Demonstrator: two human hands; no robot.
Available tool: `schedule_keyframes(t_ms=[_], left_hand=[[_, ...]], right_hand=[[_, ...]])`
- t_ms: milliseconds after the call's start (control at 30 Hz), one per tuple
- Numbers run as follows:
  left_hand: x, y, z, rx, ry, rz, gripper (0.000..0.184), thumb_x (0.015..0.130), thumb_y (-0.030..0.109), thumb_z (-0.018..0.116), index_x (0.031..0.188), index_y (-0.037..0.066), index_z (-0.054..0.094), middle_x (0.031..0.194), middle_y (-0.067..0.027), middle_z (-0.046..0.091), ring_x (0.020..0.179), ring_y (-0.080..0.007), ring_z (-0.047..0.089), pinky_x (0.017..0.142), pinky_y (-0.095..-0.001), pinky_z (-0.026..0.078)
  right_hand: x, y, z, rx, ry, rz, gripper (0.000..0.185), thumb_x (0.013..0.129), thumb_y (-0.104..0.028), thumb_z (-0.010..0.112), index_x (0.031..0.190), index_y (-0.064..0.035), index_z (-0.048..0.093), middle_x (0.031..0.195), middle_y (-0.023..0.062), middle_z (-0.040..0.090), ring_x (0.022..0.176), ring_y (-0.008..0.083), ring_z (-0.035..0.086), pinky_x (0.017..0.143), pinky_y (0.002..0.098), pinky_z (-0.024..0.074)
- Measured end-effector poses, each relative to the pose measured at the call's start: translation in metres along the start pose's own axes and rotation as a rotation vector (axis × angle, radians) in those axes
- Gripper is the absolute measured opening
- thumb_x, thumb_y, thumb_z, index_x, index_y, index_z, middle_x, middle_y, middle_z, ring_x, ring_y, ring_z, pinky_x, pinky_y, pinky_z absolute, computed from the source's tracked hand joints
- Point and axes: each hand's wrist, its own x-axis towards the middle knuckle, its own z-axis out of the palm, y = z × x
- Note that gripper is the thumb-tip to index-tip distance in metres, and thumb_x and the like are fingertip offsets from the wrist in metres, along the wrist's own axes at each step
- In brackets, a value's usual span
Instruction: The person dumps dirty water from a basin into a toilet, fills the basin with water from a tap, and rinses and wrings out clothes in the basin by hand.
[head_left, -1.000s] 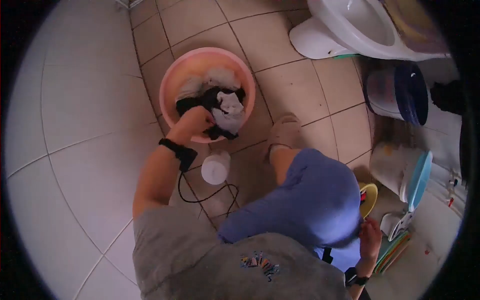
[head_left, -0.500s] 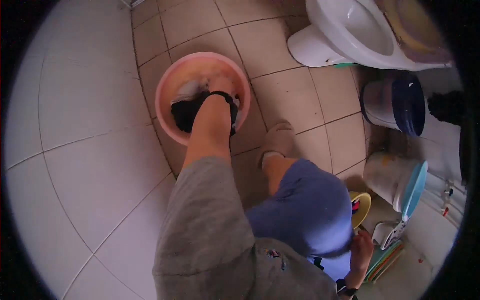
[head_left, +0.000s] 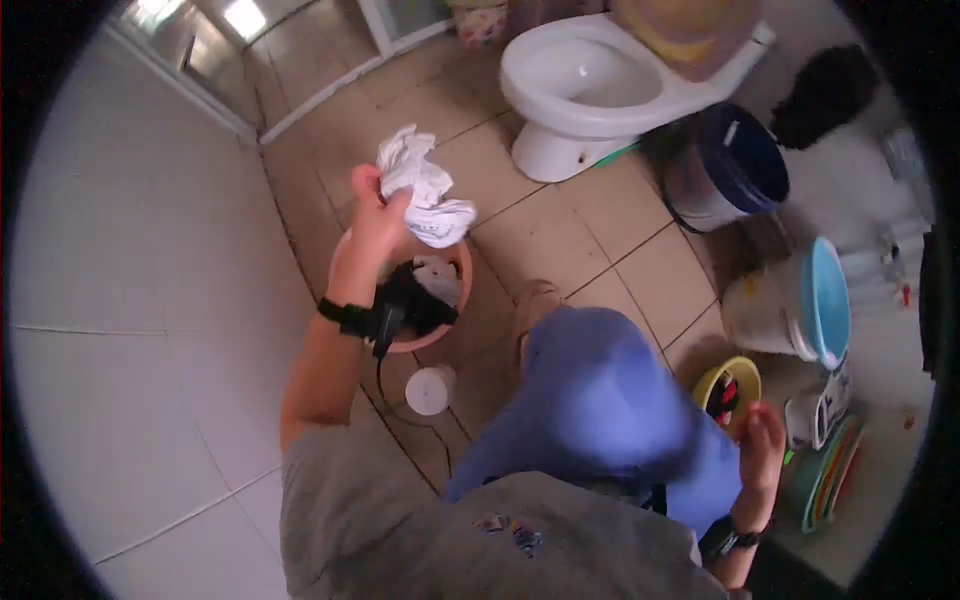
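My left hand (head_left: 378, 212) grips a crumpled white cloth (head_left: 425, 190), holding it above the far rim of a pink basin (head_left: 465, 290). Dark and grey clothes (head_left: 425, 295) lie in the basin, partly hidden behind my left wrist, which wears a black strap with a small device. On the right, near a yellow basin (head_left: 752, 375), my right hand (head_left: 762, 445) is raised with its fingers curled together and nothing visible in them. Dark and red items (head_left: 722, 395) are inside the yellow basin.
A white toilet (head_left: 560, 110) stands at the back. Along the right wall are a dark-rimmed bucket (head_left: 700, 190), a pale bucket (head_left: 765, 310) with a blue basin (head_left: 832, 305), and stacked coloured basins (head_left: 830, 480). A white round-topped container (head_left: 430, 390) and a cable are close to the pink basin.
My left hand has come up out of the pink basin with the white cloth. The right hand has risen beside the yellow basin. The view has shifted, showing the doorway and white container.
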Motion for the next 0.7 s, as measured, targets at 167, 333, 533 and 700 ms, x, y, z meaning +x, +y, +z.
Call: schedule_keyframes(t_ms=[167,333,533,700], left_hand=[[-0.047,0.191,0.091,-0.582,-0.315,0.038,0.045,0.085,0.003,0.058,0.118,0.007,0.029,0.108,-0.0091,0.047,0.098,-0.0146,0.048,0.085,-0.0292,0.04],[-0.132,0.268,0.198,-0.412,-0.718,0.453,0.05,0.079,-0.003,0.058,0.118,0.008,0.03,0.11,-0.009,0.043,0.102,-0.0149,0.044,0.089,-0.0301,0.038],[-0.171,0.265,0.279,-0.413,-0.835,0.306,0.051,0.075,-0.002,0.059,0.119,0.005,0.033,0.11,-0.013,0.05,0.095,-0.0189,0.054,0.078,-0.0267,0.046],[-0.15,0.244,0.303,0.006,-0.788,0.276,0.053,0.074,0.001,0.062,0.121,0.002,0.036,0.112,-0.0185,0.057,0.105,-0.0248,0.058,0.078,-0.0311,0.05]], right_hand=[[-0.002,-0.085,0.044,-0.126,-0.182,-0.248,0.017,0.089,-0.013,0.059,0.103,-0.0039,0.06,0.086,-0.0007,0.061,0.08,0.0086,0.055,0.073,0.0222,0.044],[0.01,-0.115,0.069,0.049,-0.141,-0.621,0.07,0.083,-0.025,0.07,0.136,0.0007,0.031,0.12,0.0146,0.053,0.106,0.021,0.054,0.086,0.0336,0.0473],[0.036,-0.132,-0.02,-0.025,0.185,-0.523,0.03,0.09,-0.028,0.058,0.109,-0.0042,0.059,0.089,0.0019,0.061,0.073,0.0133,0.052,0.065,0.0293,0.0444],[-0.005,-0.199,-0.137,0.151,0.352,-0.696,0.029,0.091,-0.025,0.057,0.112,-0.0053,0.059,0.09,0.0021,0.062,0.079,0.0133,0.055,0.07,0.0317,0.0451]])
